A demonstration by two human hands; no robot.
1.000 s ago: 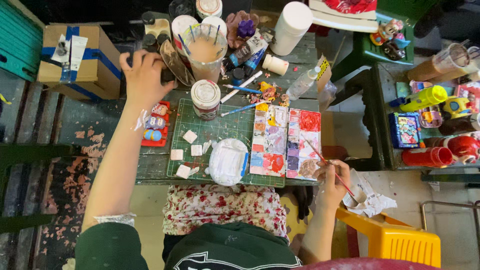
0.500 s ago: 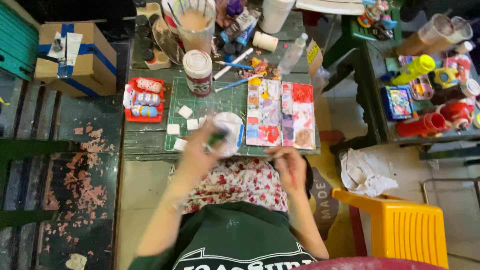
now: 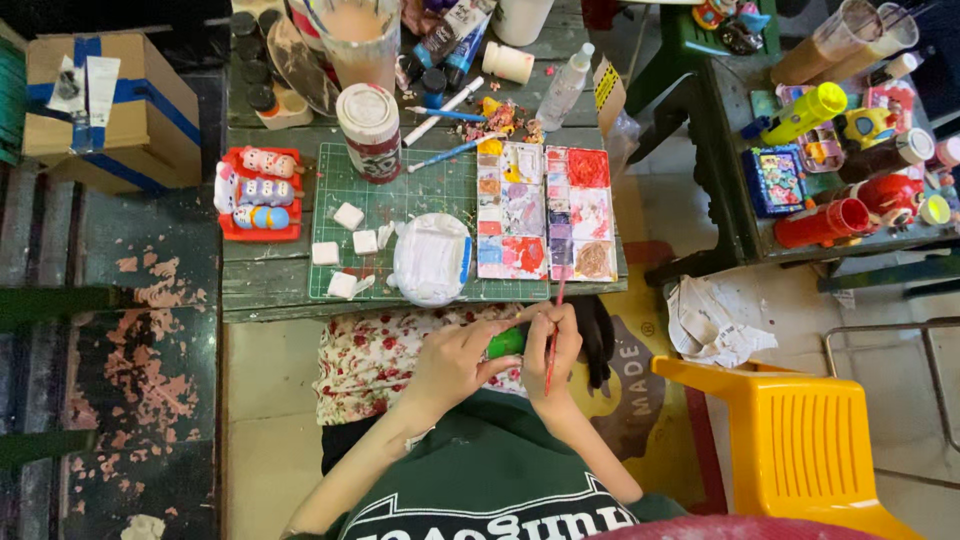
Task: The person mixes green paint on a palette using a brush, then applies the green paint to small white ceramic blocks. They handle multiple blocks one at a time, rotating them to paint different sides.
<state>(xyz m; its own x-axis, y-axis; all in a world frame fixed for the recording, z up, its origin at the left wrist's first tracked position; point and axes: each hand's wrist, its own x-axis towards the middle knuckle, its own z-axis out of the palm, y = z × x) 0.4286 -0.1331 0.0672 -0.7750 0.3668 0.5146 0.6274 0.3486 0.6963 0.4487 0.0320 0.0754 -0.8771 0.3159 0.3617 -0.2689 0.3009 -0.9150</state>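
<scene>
While the small green piece (image 3: pixel 507 342) sits over the lap just below the table edge, pinched in the left hand (image 3: pixel 455 362), the right hand (image 3: pixel 553 352) grips a thin red-handled brush (image 3: pixel 553 335) against it. Its green looks complete; detail work seems unfinished, judging by the painted figures in the red tray (image 3: pixel 258 192) and the loaded palette (image 3: pixel 545 212).
</scene>
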